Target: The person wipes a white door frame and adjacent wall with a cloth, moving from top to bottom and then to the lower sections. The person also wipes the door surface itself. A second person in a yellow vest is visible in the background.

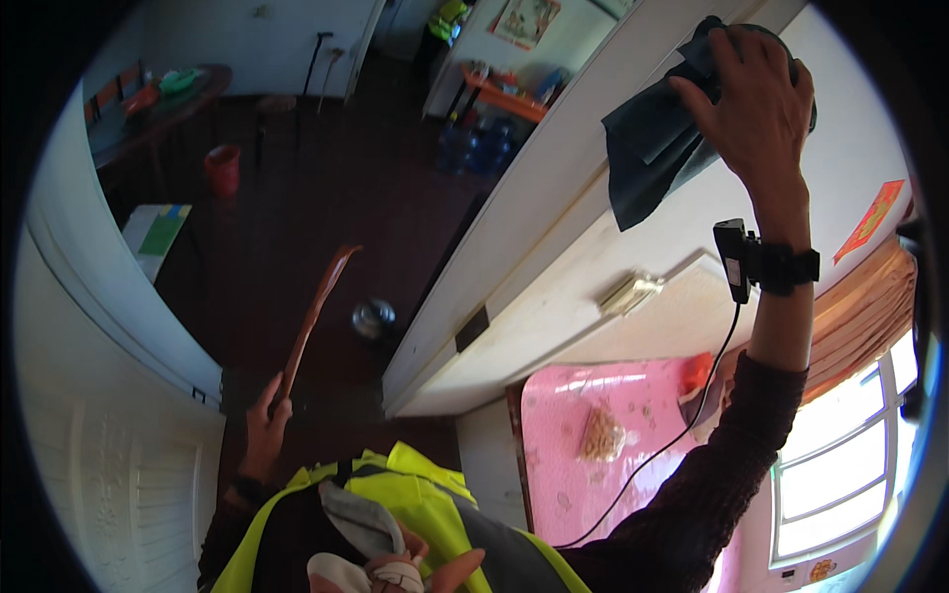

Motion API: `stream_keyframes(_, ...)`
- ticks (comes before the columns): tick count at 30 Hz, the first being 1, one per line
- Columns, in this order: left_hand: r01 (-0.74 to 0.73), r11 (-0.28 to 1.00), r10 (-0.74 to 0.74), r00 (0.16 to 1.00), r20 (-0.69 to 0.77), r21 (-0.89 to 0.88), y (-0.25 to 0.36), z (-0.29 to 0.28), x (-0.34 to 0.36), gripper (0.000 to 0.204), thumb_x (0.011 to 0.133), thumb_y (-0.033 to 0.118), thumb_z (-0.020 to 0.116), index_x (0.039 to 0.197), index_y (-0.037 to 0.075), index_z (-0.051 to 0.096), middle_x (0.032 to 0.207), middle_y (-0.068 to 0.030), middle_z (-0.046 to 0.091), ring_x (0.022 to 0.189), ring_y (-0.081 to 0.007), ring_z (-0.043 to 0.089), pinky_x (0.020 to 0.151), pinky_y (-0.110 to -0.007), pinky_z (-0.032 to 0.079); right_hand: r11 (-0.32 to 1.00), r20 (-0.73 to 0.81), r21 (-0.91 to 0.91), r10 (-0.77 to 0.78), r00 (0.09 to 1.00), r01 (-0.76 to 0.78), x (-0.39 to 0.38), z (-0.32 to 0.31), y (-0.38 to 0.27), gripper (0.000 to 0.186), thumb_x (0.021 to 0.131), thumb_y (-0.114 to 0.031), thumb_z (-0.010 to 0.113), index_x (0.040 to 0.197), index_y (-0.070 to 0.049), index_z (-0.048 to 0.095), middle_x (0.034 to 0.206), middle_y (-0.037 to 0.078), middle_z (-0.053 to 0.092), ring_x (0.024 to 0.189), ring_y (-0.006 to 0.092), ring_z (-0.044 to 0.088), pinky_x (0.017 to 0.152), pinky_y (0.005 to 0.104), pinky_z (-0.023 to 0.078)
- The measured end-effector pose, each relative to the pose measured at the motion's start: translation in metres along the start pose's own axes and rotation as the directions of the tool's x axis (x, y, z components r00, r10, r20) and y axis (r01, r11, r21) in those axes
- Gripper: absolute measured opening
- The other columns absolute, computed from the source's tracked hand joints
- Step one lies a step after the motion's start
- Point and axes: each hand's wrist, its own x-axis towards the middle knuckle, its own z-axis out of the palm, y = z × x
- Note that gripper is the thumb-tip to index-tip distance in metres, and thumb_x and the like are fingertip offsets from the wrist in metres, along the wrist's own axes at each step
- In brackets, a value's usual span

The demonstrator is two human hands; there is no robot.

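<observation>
My right hand [756, 104] is raised high at the upper right, fingers curved over a dark grey-green cloth [652, 148]. It presses the cloth against the upper part of the white wall beside the door frame [554, 237]; one corner of the cloth hangs loose. A small black device [733, 259] is strapped to that wrist, with a thin cable running down. Low on the left, my left hand [265, 420] is closed round a long reddish-brown wooden stick [314, 311]. The stick points up and away, and its far end is bent.
A white panelled door [129, 474] stands at the left. At the lower right is a table with a pink cover [563, 415], carrying a bag of light brown pieces [601, 435]. Beyond the doorway are a red bucket [223, 170], a round shiny object [374, 318] and blue water bottles [474, 146].
</observation>
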Motion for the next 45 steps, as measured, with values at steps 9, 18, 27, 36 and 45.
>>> stream_keyframes(9, 0.083, 0.994, -0.077, 0.994, 0.073, -0.077, -0.004, -0.015, -0.002, 0.048, 0.099, 0.018, 0.059, 0.145, 0.006, 0.049, 0.087, -0.001, 0.061, 0.075, -0.0066, 0.052, 0.066, -0.024, 0.045, 0.918, 0.275, 0.389, -0.194, 0.942, 0.075, -0.102, -0.037, -0.162, 0.036, 0.078, -0.022, 0.07, 0.112, -0.015, 0.061, 0.108, 0.002, 0.061, 0.108, 0.0194, 0.056, 0.093, 0.0424, 0.042)
stream_keyframes(18, 0.161, 0.987, -0.161, 0.984, 0.076, 0.015, -0.01, -0.041, -0.019, 0.05, 0.099, 0.02, 0.058, 0.146, 0.006, 0.048, 0.092, -0.0011, 0.063, 0.077, -0.0073, 0.054, 0.07, -0.024, 0.047, 0.704, 0.279, 0.71, -0.283, 0.918, 0.001, -0.153, -0.047, -0.258, 0.019, 0.075, -0.015, 0.064, 0.093, -0.014, 0.064, 0.087, 0.001, 0.06, 0.09, 0.0192, 0.056, 0.076, 0.0368, 0.043)
stream_keyframes(27, 0.257, 0.965, -0.26, 0.962, 0.077, 0.045, -0.018, -0.05, -0.032, 0.051, 0.099, 0.02, 0.058, 0.147, 0.008, 0.047, 0.093, -0.0015, 0.063, 0.079, -0.0078, 0.055, 0.073, -0.026, 0.047, 0.562, 0.14, 0.779, -0.588, 0.796, 0.278, -0.212, -0.046, -0.337, 0.018, 0.076, -0.018, 0.063, 0.093, -0.012, 0.065, 0.09, 0.001, 0.059, 0.095, 0.0209, 0.055, 0.082, 0.0397, 0.044)
stream_keyframes(36, 0.31, 0.95, -0.31, 0.951, 0.0, 0.041, -0.027, -0.054, -0.045, 0.051, 0.099, 0.019, 0.059, 0.147, 0.007, 0.046, 0.095, -0.0016, 0.063, 0.081, -0.0075, 0.055, 0.074, -0.025, 0.047, 0.533, 0.182, 0.835, -0.5, 0.847, 0.136, -0.229, -0.044, -0.368, 0.017, 0.074, -0.021, 0.065, 0.089, -0.012, 0.066, 0.092, 0.003, 0.061, 0.094, 0.0212, 0.056, 0.077, 0.0368, 0.045)
stream_keyframes(45, 0.358, 0.934, -0.357, 0.932, -0.058, 0.004, -0.021, -0.044, -0.035, 0.049, 0.099, 0.017, 0.058, 0.146, 0.006, 0.048, 0.093, 0.0003, 0.061, 0.079, -0.0073, 0.053, 0.072, -0.025, 0.046, 0.329, 0.188, 0.91, 0.218, 0.958, -0.254, -0.188, -0.064, -0.287, 0.032, 0.079, -0.001, 0.069, 0.111, -0.005, 0.069, 0.109, 0.011, 0.065, 0.096, 0.0292, 0.062, 0.088, 0.0404, 0.051)
